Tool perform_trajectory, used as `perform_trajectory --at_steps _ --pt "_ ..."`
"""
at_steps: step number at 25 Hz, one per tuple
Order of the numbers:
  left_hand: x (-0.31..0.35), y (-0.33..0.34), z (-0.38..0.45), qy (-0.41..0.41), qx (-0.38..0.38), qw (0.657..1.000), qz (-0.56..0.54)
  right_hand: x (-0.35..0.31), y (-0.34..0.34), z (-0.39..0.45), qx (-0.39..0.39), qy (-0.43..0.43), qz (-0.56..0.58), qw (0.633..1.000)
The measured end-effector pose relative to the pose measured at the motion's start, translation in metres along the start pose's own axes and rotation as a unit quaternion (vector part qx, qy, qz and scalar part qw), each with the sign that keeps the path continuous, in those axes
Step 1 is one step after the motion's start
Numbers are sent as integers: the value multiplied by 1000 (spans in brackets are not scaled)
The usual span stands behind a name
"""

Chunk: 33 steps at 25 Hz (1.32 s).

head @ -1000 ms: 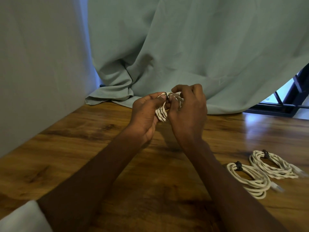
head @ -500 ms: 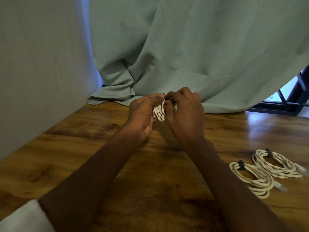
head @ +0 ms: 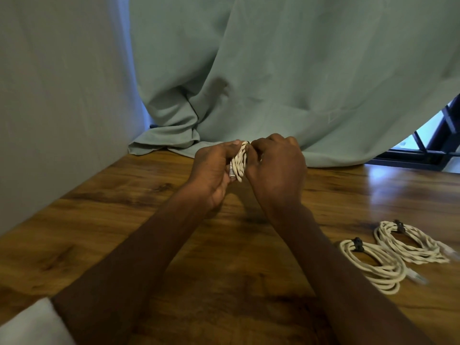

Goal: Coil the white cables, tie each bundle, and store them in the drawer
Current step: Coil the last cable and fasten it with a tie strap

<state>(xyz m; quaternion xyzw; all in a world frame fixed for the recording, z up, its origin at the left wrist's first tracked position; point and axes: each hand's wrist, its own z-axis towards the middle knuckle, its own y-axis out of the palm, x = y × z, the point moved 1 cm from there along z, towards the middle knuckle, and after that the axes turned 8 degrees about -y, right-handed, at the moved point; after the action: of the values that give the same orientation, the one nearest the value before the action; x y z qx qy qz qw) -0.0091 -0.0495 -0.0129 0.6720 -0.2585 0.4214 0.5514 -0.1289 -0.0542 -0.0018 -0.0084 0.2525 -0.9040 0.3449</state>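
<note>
Both hands hold one coiled white cable bundle [head: 239, 163] above the wooden table [head: 124, 232], near its far edge. My left hand [head: 211, 170] grips the coil from the left, a silver plug showing by its fingers. My right hand [head: 276, 168] pinches the top of the coil from the right; most of the bundle is hidden behind it. Two more white coils lie on the table at the right, each bound with a black tie: a nearer coil [head: 373, 265] and a farther coil [head: 410, 245]. No drawer is in view.
A pale green curtain [head: 273, 70] hangs behind the table and pools on its far edge. A grey wall [head: 49, 95] bounds the left side. A dark window frame [head: 438, 145] shows at the far right. White cloth [head: 27, 324] sits at the bottom left corner.
Both hands have closed tighter together around the coil and sunk slightly toward the table. The right hand now covers more of the bundle. The two tied coils have not moved.
</note>
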Motion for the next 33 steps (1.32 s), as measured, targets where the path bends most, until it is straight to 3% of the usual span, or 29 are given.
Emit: perform_trajectory --at_steps 4,11,13,17,20,23,28,33 --pt "-6 4 -3 36 21 999 18 0 -1 3 -9 59 30 998" --pt "-15 10 -5 82 13 996 28 5 12 1 -18 47 58 997" --pt "-13 10 -3 85 17 996 -3 4 18 -1 -7 47 135 990" --pt "-1 -1 -1 59 60 991 -103 -24 18 -11 -69 -22 304 950" --pt "-2 -6 4 47 47 989 -132 -24 10 -2 30 81 356 931" --pt "-2 -4 3 49 35 988 -139 6 10 4 55 144 338 929" --pt "-1 -2 3 43 16 992 -116 10 13 0 21 92 261 961" --pt "-3 1 -2 81 13 997 10 10 9 2 28 96 228 969"
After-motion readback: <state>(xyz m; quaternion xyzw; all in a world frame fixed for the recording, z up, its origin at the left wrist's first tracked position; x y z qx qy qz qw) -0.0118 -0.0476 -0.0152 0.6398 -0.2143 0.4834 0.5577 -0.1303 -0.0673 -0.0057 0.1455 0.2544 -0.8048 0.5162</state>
